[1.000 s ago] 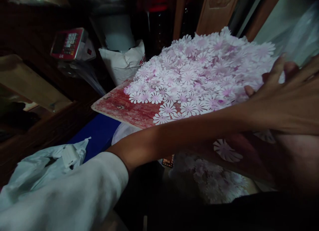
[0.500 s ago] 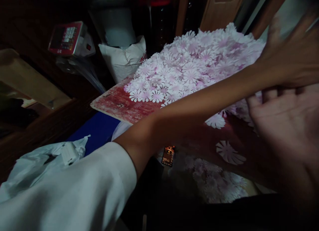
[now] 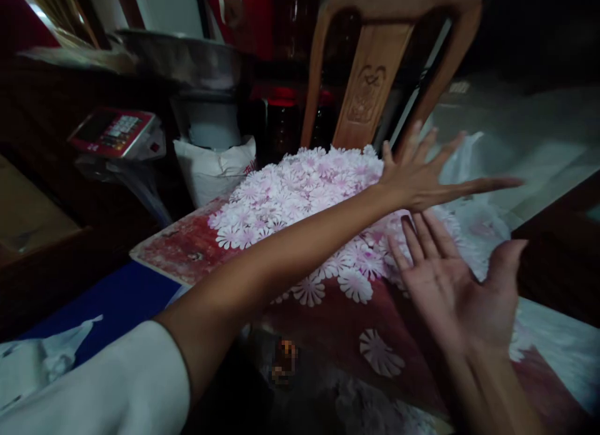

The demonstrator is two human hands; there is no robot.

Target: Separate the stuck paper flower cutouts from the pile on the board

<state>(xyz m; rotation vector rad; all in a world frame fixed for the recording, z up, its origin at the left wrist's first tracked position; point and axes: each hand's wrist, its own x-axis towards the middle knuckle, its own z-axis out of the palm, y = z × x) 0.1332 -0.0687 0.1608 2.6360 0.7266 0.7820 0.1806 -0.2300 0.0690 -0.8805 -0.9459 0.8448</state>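
Note:
My left hand (image 3: 419, 172) reaches across to the right over the flower heap, its back toward me and its fingers spread wide with nothing in them. Just below it, my right hand (image 3: 462, 291) is turned palm up with fingers extended, and the palm holds nothing. A large heap of white and pale pink flower-shaped cutouts (image 3: 285, 197) lies beneath and behind my hands. It rests on a worn red board (image 3: 187, 254). One loose flower cutout (image 3: 380, 354) lies apart near the board's front edge. My forearm and hands hide part of the heap.
Behind the heap stands a carved wooden chair (image 3: 368, 79). To the left are a scale display with keys (image 3: 112, 132), a metal pan (image 3: 187, 60) and a white sack (image 3: 218, 172). Clear plastic (image 3: 482, 219) lies at right. More cutouts (image 3: 375, 410) show below the board.
The camera view has shifted, bringing the chair back and both whole hands into view. Both hands now appear farther left in the picture, still empty with fingers spread.

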